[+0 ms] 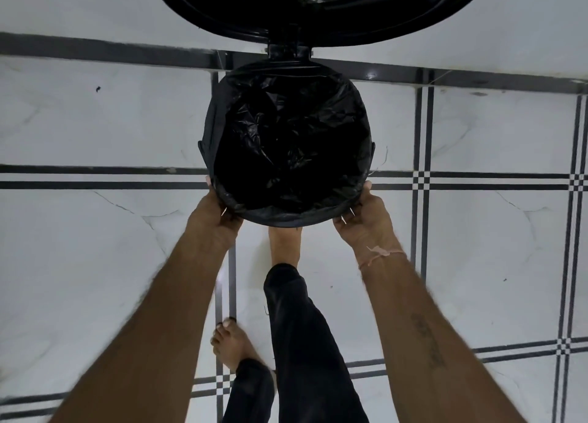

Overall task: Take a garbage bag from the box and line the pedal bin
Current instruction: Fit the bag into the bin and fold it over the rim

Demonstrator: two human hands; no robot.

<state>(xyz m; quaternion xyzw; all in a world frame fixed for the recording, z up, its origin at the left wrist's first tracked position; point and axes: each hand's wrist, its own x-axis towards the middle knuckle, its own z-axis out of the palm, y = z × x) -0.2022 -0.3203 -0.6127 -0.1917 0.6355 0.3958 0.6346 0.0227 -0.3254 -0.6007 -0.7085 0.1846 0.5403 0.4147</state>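
Observation:
A round black pedal bin [208,130] stands on the tiled floor, seen from straight above. Its lid [318,12] is tipped up and back against the wall. A black garbage bag [286,136] lies crumpled inside the bin, its edge folded over the rim. My left hand [222,212] grips the bag edge and rim at the near left. My right hand [362,219] grips them at the near right. My right foot [284,244] reaches under the bin's front edge, where the pedal is hidden. No box is in view.
White floor tiles [95,247] with black stripe borders spread all around the bin. A dark skirting strip [95,49] runs along the wall behind it. My left foot [232,346] stands further back on the floor.

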